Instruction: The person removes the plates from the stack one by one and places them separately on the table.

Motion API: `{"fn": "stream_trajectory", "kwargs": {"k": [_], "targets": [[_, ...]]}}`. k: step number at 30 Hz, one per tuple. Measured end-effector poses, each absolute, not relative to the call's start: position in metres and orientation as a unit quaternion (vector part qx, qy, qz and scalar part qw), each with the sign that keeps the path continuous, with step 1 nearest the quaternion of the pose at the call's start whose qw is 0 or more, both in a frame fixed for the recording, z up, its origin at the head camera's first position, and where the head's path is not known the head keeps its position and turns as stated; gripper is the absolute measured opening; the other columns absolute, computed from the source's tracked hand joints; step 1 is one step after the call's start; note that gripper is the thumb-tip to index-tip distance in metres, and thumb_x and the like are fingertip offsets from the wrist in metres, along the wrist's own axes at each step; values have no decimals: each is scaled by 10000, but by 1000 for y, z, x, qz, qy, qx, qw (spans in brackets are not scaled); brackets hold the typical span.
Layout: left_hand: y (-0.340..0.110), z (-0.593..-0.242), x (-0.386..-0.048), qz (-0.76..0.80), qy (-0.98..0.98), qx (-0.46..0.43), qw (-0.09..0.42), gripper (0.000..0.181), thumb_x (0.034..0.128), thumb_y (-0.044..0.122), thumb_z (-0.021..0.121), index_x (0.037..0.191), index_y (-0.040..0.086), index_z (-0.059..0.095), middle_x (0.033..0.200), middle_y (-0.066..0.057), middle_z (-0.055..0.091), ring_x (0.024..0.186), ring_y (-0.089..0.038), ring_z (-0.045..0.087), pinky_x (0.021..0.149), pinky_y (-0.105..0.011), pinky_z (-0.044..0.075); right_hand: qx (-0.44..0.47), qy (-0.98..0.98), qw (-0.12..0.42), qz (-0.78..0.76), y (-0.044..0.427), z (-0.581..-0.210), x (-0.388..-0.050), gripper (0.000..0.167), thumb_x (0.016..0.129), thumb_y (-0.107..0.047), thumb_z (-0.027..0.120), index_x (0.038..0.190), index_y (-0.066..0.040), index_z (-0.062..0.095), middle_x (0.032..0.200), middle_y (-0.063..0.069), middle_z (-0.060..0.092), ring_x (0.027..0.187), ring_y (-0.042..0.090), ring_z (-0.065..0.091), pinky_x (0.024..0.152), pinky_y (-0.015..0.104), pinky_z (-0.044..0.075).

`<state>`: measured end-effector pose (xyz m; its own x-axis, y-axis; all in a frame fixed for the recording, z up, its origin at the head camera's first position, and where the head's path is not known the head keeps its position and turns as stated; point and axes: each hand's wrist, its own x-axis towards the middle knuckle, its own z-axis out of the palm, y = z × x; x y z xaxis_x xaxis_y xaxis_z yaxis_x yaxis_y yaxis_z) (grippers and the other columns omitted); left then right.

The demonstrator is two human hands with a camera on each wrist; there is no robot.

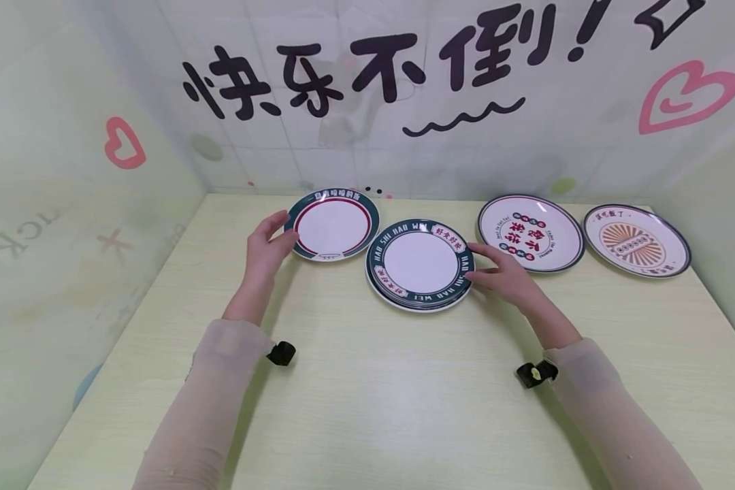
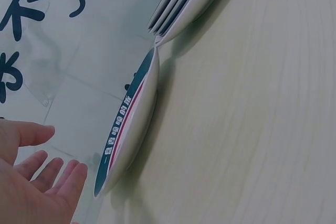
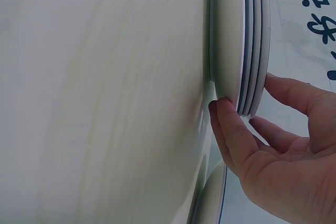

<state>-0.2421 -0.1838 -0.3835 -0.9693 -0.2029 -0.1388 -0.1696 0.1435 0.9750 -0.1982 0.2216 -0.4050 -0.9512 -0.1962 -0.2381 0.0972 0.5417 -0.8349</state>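
My right hand (image 1: 505,275) is at the right rim of a stack of plates (image 1: 421,262) with green patterned borders. In the right wrist view, its thumb meets the upper edge of the plate stack (image 3: 254,45), while other fingertips (image 3: 227,107) curl under the bottom rim. Beside the left edge of a green-rimmed plate with a red ring (image 1: 333,224) is my left hand (image 1: 266,248). The left wrist view shows its fingers spread and loosely bent, with a gap between them and that plate (image 2: 134,124); nothing is held.
Two white plates with dark rims lie to the right: one with red and blue lettering (image 1: 529,235), another with an orange sunburst (image 1: 637,241). All plates rest near the back of the pale wooden table (image 1: 398,395). A printed wall covering (image 1: 318,156) rises behind.
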Motion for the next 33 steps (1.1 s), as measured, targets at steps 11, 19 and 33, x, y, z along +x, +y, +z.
{"fn": "stream_trajectory", "kwargs": {"k": [11,19,33], "targets": [[-169,-384,-240,-637,-763,110,7,553,967,94,614,1492,154,449,1543,-37,477,1358,-221,532,1139,-321,462,-30,864,155,-478,221,-404,-197,651,993,-162,593,1572,-118,299,1635,184,264,1386,469,440,1116,558,452],[-161,-387,-238,-650,-756,83,-3,562,964,66,611,1496,115,435,1530,-53,492,1365,-231,526,1145,-308,454,-31,863,154,-480,221,-404,-197,649,994,-162,592,1572,-118,299,1636,177,268,1377,462,453,1107,552,463],[-146,-393,-236,-650,-757,58,-25,553,971,63,603,1496,86,430,1518,-97,501,1345,-266,548,1144,-335,456,-31,868,153,-472,221,-405,-197,653,991,-186,603,1571,-134,308,1640,160,270,1379,464,448,1115,554,455]]}}
